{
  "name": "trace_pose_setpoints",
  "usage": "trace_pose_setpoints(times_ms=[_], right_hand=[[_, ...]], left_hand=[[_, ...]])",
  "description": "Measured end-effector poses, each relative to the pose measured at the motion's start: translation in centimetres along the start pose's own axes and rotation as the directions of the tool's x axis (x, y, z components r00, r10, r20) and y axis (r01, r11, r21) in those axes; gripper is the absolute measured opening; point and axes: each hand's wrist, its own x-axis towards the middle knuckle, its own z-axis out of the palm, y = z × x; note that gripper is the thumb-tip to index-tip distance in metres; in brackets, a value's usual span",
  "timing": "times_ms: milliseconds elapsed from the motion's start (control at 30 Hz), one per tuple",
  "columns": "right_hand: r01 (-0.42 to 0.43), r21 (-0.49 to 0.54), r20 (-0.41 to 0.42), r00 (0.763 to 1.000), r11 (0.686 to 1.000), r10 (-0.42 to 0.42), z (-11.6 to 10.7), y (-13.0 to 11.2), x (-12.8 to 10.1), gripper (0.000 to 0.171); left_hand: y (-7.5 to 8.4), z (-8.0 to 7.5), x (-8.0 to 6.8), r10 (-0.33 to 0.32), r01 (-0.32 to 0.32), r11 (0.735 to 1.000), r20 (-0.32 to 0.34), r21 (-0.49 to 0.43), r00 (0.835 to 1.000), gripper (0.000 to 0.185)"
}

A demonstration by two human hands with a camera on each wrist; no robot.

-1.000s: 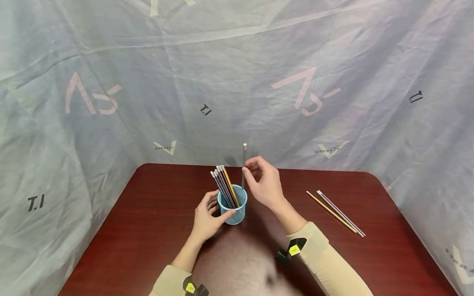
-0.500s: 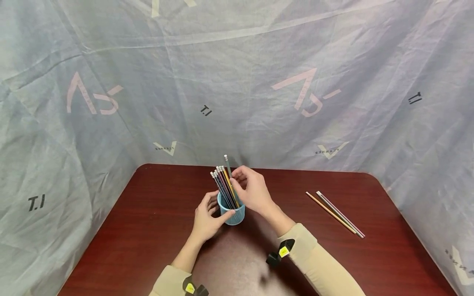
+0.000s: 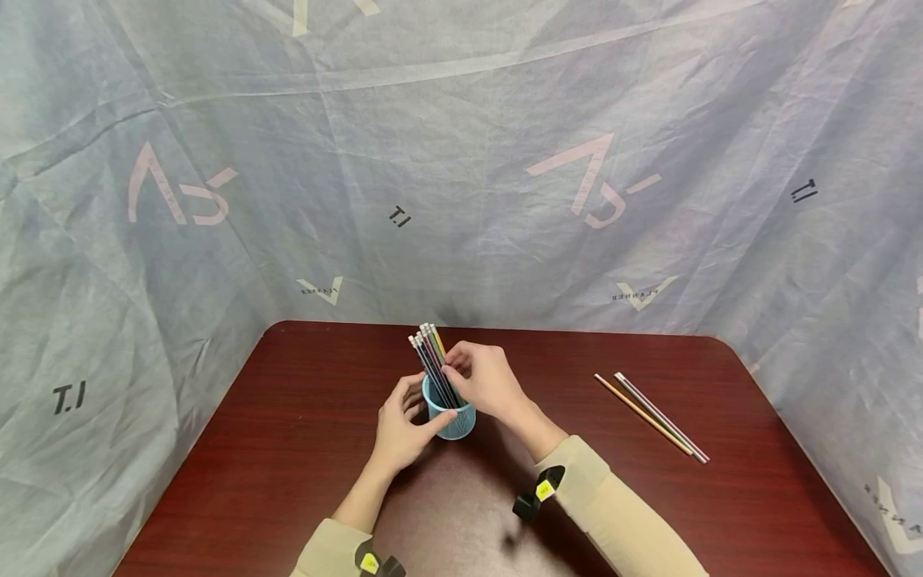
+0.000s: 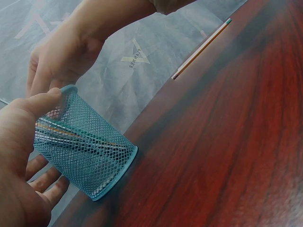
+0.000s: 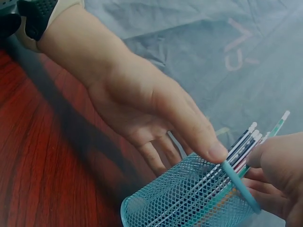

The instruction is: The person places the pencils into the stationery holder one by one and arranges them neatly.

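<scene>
Pencil [image 3: 441, 353] lowered into cup [image 3: 450, 417] (backdrop [image 3: 461, 160] reads "T.I").

The right hand [image 3: 485, 379] has come down toward the mesh cup [image 3: 450, 415], and the dark green pencil [image 5: 278, 126] it held upright above now stands among the other pencils [image 3: 430, 361], leaning with them.

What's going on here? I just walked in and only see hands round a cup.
A person sits at a dark red table. Their left hand holds a blue mesh cup full of pencils, thumb on its rim. Their right hand is at the cup's mouth, fingers pinching a pencil among the bunch. Two loose pencils lie on the table off to the right, side by side, away from both hands.
</scene>
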Motion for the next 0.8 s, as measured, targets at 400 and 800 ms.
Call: trace_pose_setpoints(times_ms=[400, 800], right_hand=[[0.022, -0.091, 0.064, 0.998, 0.996, -0.016, 0.32, 0.06, 0.26, 0.005], [-0.005, -0.136, 0.096, 0.995, 0.991, 0.018, 0.26, -0.21, 0.37, 0.006]], left_hand=[[-0.09, 0.04, 0.08, 0.002, -0.002, 1.000, -0.008, -0.005, 1.000, 0.068], [-0.22, 0.08, 0.12, -0.001, 0.001, 1.000, -0.003, -0.001, 1.000, 0.068]])
